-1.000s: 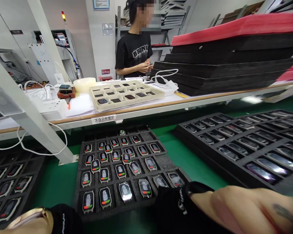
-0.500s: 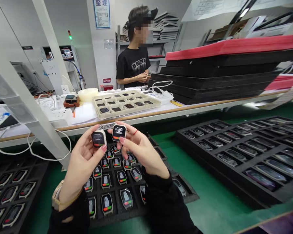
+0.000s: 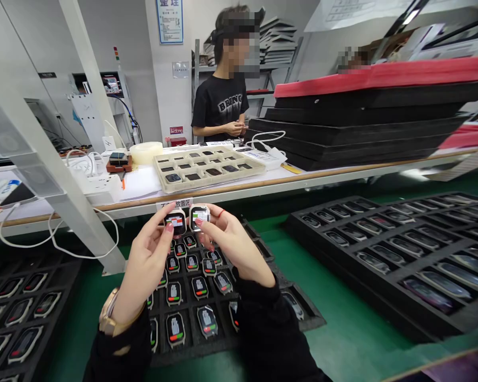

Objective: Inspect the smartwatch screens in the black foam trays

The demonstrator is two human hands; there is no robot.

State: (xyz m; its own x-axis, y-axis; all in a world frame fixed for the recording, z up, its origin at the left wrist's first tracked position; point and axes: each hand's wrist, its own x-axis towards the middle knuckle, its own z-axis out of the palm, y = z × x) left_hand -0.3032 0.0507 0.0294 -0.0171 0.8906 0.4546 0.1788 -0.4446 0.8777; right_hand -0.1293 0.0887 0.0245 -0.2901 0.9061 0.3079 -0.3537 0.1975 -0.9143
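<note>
My left hand (image 3: 149, 252) grips a smartwatch case (image 3: 176, 223) with no strap, its thumb on the lower left of the lit screen. In my right hand (image 3: 227, 236) is a second smartwatch case (image 3: 199, 212), whose screen shows a pale, coloured display; the right thumb lies across that screen. The two watches are held side by side, faces toward me. Below them lies a black foam tray (image 3: 189, 313) with several watch cases in its slots, many with lit screens showing red and green bars. My forearms cover parts of this tray.
More black trays of watches flank it: a left tray (image 3: 59, 297) and a right tray (image 3: 356, 254). Along the raised shelf (image 3: 223, 185) are a cream compartment tray (image 3: 175, 187), a tape roll (image 3: 145, 153) and stacked black foam trays (image 3: 342, 127). A metal post (image 3: 79, 217) rises at left. A co-worker (image 3: 223, 101) stands behind.
Both watch screens have switched from text messages to coloured displays. My left hand has shifted right, bringing its watch closer to the other, and both thumbs now rest on the screens.
</note>
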